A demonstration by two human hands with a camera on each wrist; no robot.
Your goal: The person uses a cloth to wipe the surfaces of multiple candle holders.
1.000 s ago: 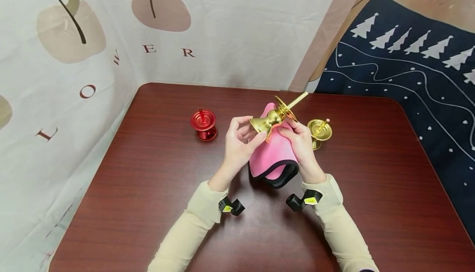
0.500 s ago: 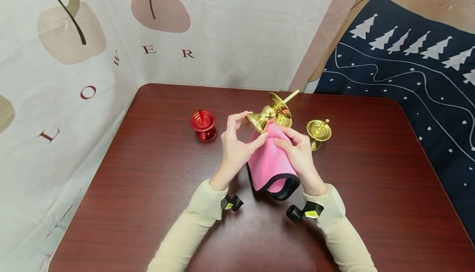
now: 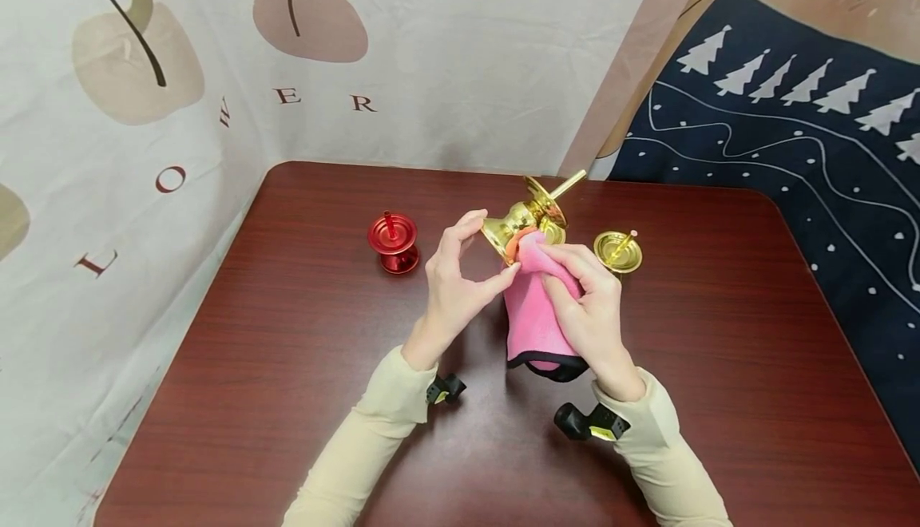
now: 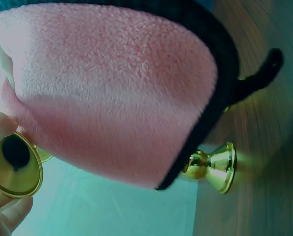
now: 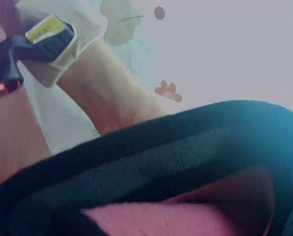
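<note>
Wiping, seemingly: right hand [image 3: 591,310] pinches pink cloth [image 3: 532,315], left hand [image 3: 456,286] clamps tilted gold candlestick [image 3: 519,216], which likely wants turning next.

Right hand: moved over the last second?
Yes: the right hand has drawn back slightly from the far edge of the table in the head view.

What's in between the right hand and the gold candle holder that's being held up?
The pink cloth. In the head view, the right hand pinches it, and its bunched top reaches the gold candle holder that the left hand holds.
</note>
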